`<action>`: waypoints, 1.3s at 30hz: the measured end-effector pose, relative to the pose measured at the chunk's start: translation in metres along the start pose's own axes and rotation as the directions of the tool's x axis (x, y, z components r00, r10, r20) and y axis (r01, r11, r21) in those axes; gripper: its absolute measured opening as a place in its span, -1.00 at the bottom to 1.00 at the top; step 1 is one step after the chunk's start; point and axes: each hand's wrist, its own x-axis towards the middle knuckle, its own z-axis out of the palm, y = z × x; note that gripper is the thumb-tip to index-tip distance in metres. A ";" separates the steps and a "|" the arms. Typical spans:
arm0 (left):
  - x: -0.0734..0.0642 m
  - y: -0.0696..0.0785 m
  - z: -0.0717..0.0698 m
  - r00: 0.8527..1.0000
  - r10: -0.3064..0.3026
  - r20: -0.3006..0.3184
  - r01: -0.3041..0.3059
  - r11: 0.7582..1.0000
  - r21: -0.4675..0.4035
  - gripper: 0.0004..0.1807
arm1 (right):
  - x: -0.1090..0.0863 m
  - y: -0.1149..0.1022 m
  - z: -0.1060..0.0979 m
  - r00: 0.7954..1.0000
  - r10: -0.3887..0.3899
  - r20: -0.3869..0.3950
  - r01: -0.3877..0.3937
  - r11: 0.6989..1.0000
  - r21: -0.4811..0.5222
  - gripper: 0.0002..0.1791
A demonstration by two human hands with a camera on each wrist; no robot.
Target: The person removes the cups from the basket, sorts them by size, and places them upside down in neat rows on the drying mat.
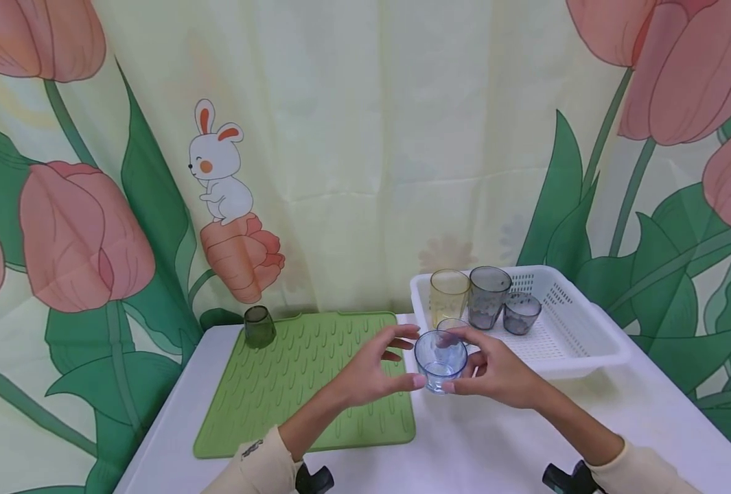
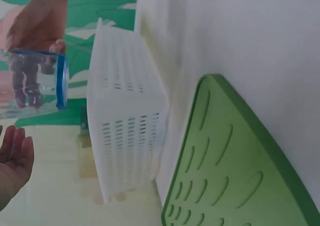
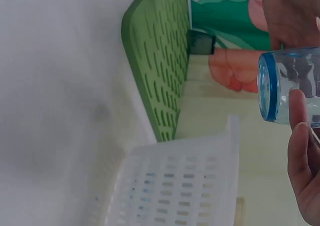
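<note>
My right hand (image 1: 495, 367) holds a clear blue drinking glass (image 1: 441, 357) between thumb and fingers, above the front of the table. In the right wrist view a finger lies along the side of the blue glass (image 3: 295, 86), whose lower end has a thick blue band. From the other side my left hand (image 1: 377, 363) comes up to it with spread, bent fingers. Its thumb tip is right at the glass in the head view, while in the left wrist view the left fingers (image 2: 15, 151) show a small gap from it.
A white perforated basket (image 1: 587, 343) stands at right, holding a yellow glass (image 1: 448, 298), a tall grey glass (image 1: 489, 298), a short grey glass (image 1: 521, 314) and another glass partly hidden behind my hand. At left, a dark green glass (image 1: 259, 327) stands on a green ridged drying mat (image 1: 316, 384).
</note>
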 end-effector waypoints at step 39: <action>-0.006 0.009 -0.004 0.998 0.052 -0.034 -0.050 0.997 0.060 -0.23 | 0.009 0.036 0.053 0.994 0.012 0.110 -0.023 0.994 0.104 -0.24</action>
